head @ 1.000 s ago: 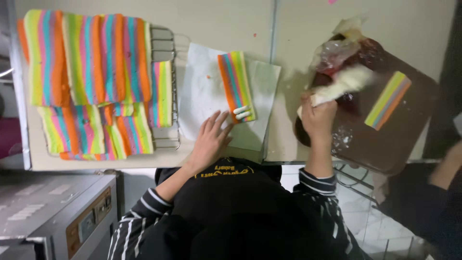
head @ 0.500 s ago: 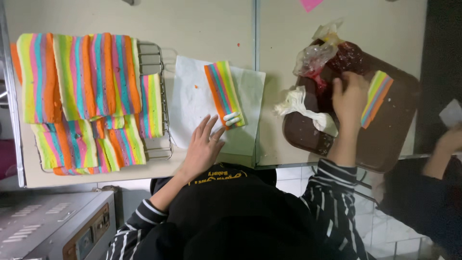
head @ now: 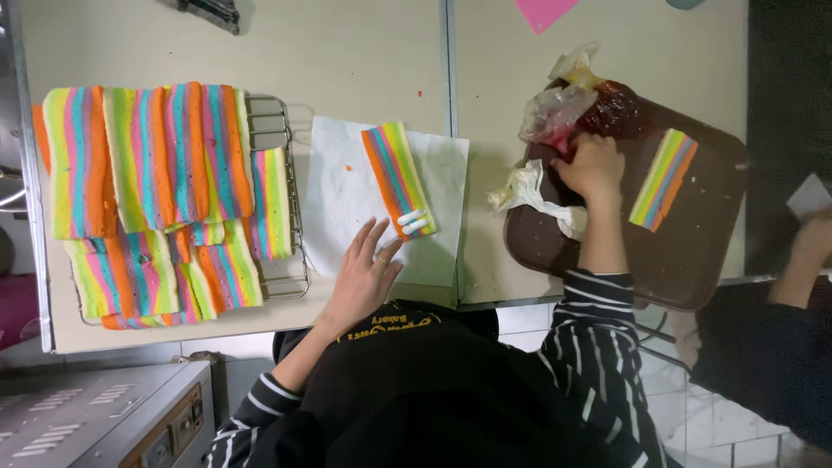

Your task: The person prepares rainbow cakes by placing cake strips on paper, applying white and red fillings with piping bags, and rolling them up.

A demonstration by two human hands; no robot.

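On white paper (head: 347, 199), left hand (head: 362, 279) rests flat.

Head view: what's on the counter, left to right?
Stack of rainbow cake slices on a wire rack → left hand → cake strip on white paper → right hand → cake strip on brown tray

top: black apron, small yellow emblem | sleeves: black-and-white stripes, long to both wrists | hands: bare, no gloves
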